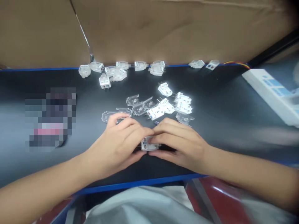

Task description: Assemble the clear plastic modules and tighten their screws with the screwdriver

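My left hand point(118, 141) and my right hand point(181, 143) meet over the near part of the black table point(221, 124). Both pinch one small white plastic part point(149, 144) between their fingertips. Just beyond my fingers lie clear plastic covers point(137, 105) and white blocks with coloured dots point(161, 109). More white blocks point(183, 104) sit to the right of them.
A row of assembled white and clear parts point(119, 71) lies along the table's far edge under a cardboard wall point(163, 28). Two more parts point(203, 64) lie farther right. A white power strip point(273, 93) sits at the right. A blurred patch point(50, 119) covers something at left.
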A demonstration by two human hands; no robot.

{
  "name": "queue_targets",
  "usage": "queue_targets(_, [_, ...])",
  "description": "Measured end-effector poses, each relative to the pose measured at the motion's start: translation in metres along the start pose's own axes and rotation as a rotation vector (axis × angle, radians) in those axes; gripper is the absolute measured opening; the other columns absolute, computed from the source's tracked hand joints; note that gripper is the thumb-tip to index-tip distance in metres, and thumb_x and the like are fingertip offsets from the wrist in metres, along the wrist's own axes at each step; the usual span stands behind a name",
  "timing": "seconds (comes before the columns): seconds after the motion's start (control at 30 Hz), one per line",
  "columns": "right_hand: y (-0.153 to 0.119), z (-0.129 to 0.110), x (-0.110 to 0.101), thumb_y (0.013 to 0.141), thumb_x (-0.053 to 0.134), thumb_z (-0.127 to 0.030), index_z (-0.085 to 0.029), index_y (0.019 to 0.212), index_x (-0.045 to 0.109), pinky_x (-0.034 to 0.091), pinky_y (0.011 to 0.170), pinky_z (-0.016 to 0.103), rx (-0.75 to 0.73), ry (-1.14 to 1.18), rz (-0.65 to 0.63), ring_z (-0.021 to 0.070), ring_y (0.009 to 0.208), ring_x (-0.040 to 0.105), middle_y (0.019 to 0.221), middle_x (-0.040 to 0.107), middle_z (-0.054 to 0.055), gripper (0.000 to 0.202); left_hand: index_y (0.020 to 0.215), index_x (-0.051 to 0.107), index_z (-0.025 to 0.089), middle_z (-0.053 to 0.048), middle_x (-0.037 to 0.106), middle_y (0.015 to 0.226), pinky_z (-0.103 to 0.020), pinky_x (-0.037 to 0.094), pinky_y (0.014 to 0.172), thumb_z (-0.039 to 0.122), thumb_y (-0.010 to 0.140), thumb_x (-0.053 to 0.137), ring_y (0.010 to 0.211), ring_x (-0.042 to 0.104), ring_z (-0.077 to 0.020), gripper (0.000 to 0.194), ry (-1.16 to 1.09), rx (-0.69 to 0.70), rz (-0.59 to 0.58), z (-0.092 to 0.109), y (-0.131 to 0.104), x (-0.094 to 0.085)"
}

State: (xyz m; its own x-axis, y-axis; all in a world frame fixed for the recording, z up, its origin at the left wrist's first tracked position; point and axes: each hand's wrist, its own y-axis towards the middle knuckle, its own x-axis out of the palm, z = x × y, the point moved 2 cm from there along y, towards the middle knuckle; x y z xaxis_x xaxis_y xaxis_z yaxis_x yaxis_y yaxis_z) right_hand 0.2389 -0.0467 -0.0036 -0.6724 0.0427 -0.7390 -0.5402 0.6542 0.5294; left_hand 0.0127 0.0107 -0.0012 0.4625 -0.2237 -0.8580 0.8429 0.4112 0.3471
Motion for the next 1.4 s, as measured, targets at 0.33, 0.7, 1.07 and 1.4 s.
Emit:
queue_targets(0.33, [-0.001, -0.002, 0.002, 0.106, 0.074, -0.022, -0.014, 0.107, 0.074, 0.061, 0.082, 0.037, -0.011, -0.103, -0.009, 0.0222, 0.091, 0.069, 0.108, 0.079, 0.013, 0.008, 0.098, 0.065, 0.024, -0.001, 0.08, 0.11, -0.047, 0.033, 0.118, 0.016, 0.108, 0.065, 0.108, 0.071, -0.021, 0.013, 0.126, 0.059, 0.067, 0.005, 0.002, -0.003])
queue_targets(0.7, [-0.004, -0.04, 0.011, 0.102, 0.047, -0.007, -0.006, 0.104, 0.081, 0.064, 0.085, 0.047, -0.101, -0.535, -0.023, 0.0342, 0.104, 0.077, 0.116, 0.084, 0.024, 0.034, 0.103, 0.079, 0.007, -0.013, 0.086, 0.105, -0.042, 0.057, 0.107, 0.007, 0.104, 0.042, 0.102, 0.08, -0.0282, 0.037, 0.569, 0.333, 0.166, 0.049, -0.005, -0.006])
queue_targets(1.07, [-0.006, -0.017, 0.0, 0.103, 0.071, -0.01, -0.006, 0.116, 0.078, 0.066, 0.093, 0.045, -0.109, -0.413, -0.021, 0.032, 0.113, 0.079, 0.122, 0.085, 0.019, 0.016, 0.104, 0.075, 0.016, -0.006, 0.083, 0.104, -0.045, 0.051, 0.095, 0.048, 0.114, 0.06, 0.095, 0.073, -0.0251, 0.037, 0.333, 0.216, 0.096, 0.013, -0.001, -0.024])
queue_targets(1.4, [0.004, -0.002, -0.016, 0.102, 0.077, -0.025, -0.014, 0.125, 0.074, 0.064, 0.091, 0.049, -0.005, -0.336, 0.066, 0.0312, 0.109, 0.075, 0.122, 0.082, 0.017, 0.026, 0.115, 0.072, 0.017, -0.009, 0.074, 0.097, -0.046, 0.038, 0.077, 0.052, 0.115, 0.05, 0.084, 0.064, -0.0295, 0.041, 0.466, 0.002, -0.013, -0.016, 0.0, -0.039])
